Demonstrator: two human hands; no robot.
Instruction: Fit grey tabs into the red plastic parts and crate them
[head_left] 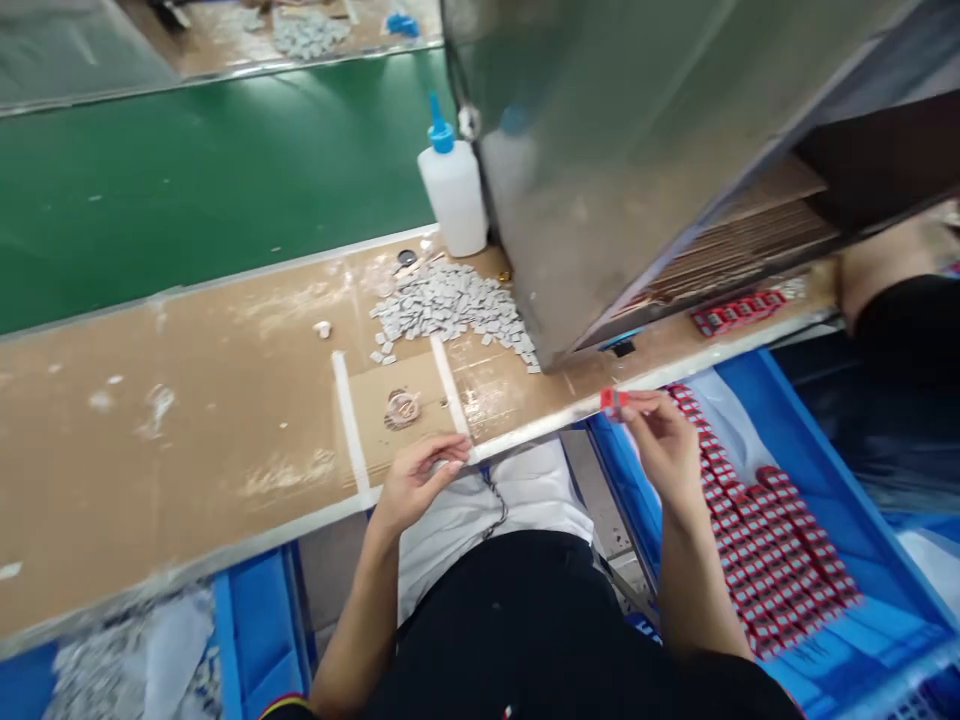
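My right hand pinches a small red plastic piece between thumb and fingertips, just above the table's front edge. My left hand rests at that same edge with fingers loosely bent and apart from the thumb, and nothing shows in it. Ahead of the left hand, a cardboard patch on the table carries a small smear of whitish glue-like stuff. Behind that lies a heap of small grey-white flat pieces.
A white squeeze bottle with a blue nozzle stands behind the heap, against a tall metal panel. To the right, a blue crate holds rows of red pieces. A co-worker's arm is beyond. A green belt runs behind the table.
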